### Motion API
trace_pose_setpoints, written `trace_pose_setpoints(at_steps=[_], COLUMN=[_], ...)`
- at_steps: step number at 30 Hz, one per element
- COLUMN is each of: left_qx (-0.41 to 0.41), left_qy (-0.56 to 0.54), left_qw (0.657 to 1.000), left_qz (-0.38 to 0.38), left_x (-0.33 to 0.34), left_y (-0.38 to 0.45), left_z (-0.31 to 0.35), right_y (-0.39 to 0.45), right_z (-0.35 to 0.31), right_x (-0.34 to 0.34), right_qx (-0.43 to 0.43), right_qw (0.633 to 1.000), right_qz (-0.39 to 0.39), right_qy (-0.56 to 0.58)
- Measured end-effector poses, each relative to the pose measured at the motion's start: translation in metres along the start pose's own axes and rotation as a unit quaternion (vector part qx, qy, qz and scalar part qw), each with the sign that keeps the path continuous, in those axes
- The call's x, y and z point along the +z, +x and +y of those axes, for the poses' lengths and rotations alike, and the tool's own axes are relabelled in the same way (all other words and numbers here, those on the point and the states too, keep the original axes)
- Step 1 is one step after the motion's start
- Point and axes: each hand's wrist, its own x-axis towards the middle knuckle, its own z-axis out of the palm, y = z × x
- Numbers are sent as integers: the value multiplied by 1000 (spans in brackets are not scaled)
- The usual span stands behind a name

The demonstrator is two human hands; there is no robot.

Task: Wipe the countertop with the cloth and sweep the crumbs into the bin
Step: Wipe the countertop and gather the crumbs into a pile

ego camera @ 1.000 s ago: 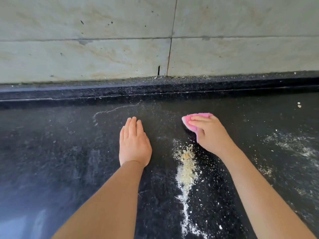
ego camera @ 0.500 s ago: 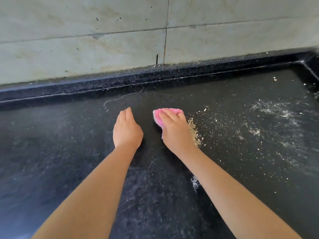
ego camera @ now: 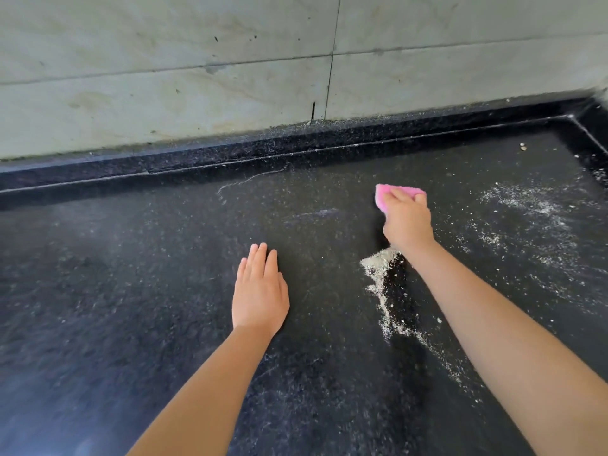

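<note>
Countertop (ego camera: pixel 131 291), black and speckled, under both hands. Left hand (ego camera: pixel 260 291) flat on it, fingers straight, grasping nothing. Just right of that hand, pale crumbs (ego camera: pixel 381 284) in a trailing line. Farther right and ahead, right hand (ego camera: pixel 406 218) curled around pink cloth (ego camera: pixel 383 196), pressed down.

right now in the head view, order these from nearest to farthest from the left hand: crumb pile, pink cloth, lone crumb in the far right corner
Measured from the left hand, flat on the countertop:
1. Crumb pile, just to its right.
2. Pink cloth, farther back and right, gripped by the right hand.
3. Lone crumb, far right corner by the wall.
</note>
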Motion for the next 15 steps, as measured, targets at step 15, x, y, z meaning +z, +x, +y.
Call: trace_pose_setpoints(at_steps=[15], left_qx=[-9], left_qy=[-3], left_qw=[1000], left_qz=[3], left_x=[1], left_y=[1], left_z=[2], right_y=[-100], right_z=[-54], right_x=[32], right_qx=[-199], right_qw=[977], right_qz=[74], right_qy=[39])
